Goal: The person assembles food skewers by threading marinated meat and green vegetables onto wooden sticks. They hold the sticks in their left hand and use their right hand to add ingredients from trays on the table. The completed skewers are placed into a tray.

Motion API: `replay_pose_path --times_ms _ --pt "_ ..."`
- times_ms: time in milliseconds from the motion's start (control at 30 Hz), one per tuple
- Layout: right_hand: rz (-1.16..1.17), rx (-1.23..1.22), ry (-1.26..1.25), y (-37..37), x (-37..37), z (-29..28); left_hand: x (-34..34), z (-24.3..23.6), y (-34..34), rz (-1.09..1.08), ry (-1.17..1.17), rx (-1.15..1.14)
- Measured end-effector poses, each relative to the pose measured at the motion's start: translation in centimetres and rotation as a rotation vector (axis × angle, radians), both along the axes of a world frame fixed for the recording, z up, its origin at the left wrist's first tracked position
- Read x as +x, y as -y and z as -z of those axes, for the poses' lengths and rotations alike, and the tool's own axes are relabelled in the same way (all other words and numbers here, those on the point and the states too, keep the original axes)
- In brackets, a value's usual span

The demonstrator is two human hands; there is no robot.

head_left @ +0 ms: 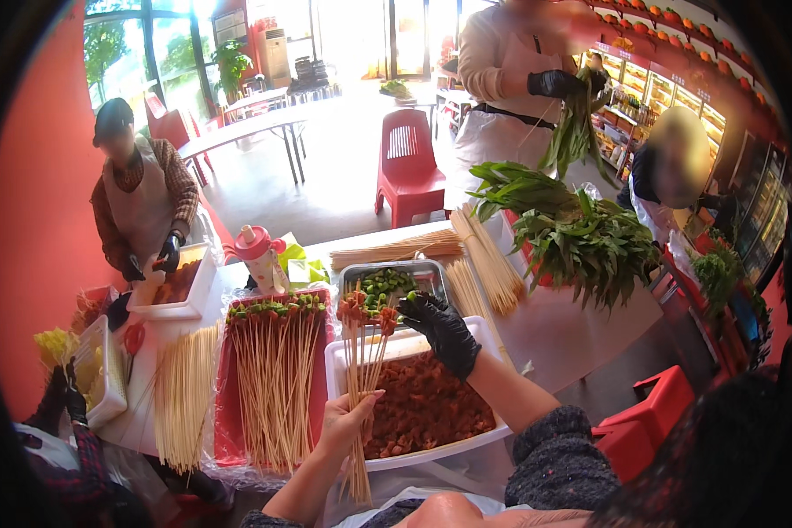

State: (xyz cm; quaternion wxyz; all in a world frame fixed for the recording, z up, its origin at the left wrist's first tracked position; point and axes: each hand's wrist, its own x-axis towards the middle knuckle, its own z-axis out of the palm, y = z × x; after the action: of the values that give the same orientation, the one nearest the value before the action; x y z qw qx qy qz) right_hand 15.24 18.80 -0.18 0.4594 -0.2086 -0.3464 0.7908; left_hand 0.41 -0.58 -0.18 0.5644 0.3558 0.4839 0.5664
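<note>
Counter [554, 352], from the left: bare sticks [185, 396] fanned out; red tray [228, 436] of loaded skewers [277, 378]; left hand [348, 422], fingers wrapped round a bunch of skewers [363, 374], meat-tipped, upright. Steel tray [429, 278] of green pieces [387, 283]. White tub [458, 447] of meat [431, 396]. Black-gloved right hand [444, 334] above, fingers bent; cannot tell whether they pinch anything.

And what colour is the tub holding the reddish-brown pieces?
White; the tub shows best in the head view.
</note>
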Motion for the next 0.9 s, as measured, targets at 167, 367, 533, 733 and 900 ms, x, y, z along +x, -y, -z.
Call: replay_pose_path --times_ms 167,367,533,733,900 --pt "-0.098 -0.029 -0.080 -0.1 0.0 0.6 0.1 -0.1 0.1 0.003 -0.013 -0.037" --pt "-0.064 0.063 -0.001 0.2 0.3 0.2 0.2 0.2 -0.2 -0.023 -0.049 -0.034" --pt "-0.026 0.131 0.084 0.2 0.5 0.0 0.5 -0.4 -0.1 -0.108 0.018 -0.062" --pt "-0.013 0.060 0.049 0.1 0.7 0.3 0.5 -0.6 0.0 -0.109 -0.012 -0.060" --pt "-0.047 -0.166 -0.055 -1.1 0.8 2.4 0.4 0.0 -0.1 -0.089 -0.026 -0.061"
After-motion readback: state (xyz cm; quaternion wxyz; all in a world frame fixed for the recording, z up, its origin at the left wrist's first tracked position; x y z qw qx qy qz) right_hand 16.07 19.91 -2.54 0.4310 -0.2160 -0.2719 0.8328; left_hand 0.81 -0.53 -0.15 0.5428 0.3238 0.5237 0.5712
